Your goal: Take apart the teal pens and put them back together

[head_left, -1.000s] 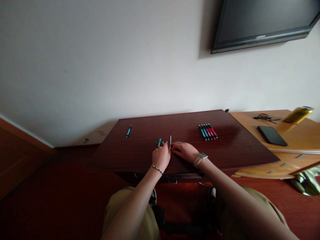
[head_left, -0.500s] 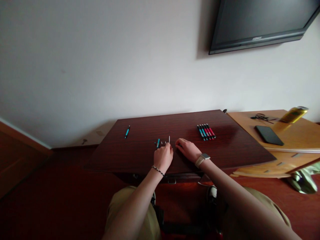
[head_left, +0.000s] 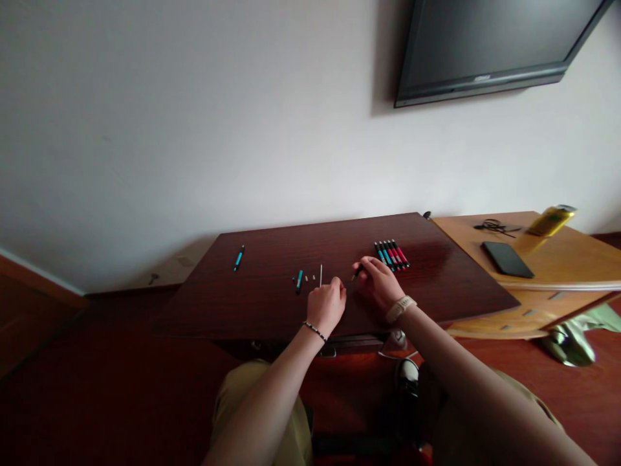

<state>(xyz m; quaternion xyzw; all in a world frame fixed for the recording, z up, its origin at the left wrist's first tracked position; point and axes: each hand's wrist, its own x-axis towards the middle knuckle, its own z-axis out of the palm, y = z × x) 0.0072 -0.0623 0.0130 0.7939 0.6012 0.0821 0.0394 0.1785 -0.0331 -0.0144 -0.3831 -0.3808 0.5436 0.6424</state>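
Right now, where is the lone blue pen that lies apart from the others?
In the head view, the lone blue pen lies on the dark table's far left, well left of the left hand.

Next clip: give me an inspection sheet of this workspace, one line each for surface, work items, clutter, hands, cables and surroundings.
Surface: dark wooden table, glossy, bare at its near edge.
Work items: small dark pen part in the right hand; thin white refill, short teal piece and tiny bits lying ahead of the left hand; row of teal and red pens at right; single teal pen far left.
Clutter: phone and yellow can on the lighter side desk.
Hands: left hand curled on the table, contents hidden; right hand pinching the part.
Cables: dark tangle on the side desk.
Surroundings: white wall, wall-mounted screen, reddish floor.
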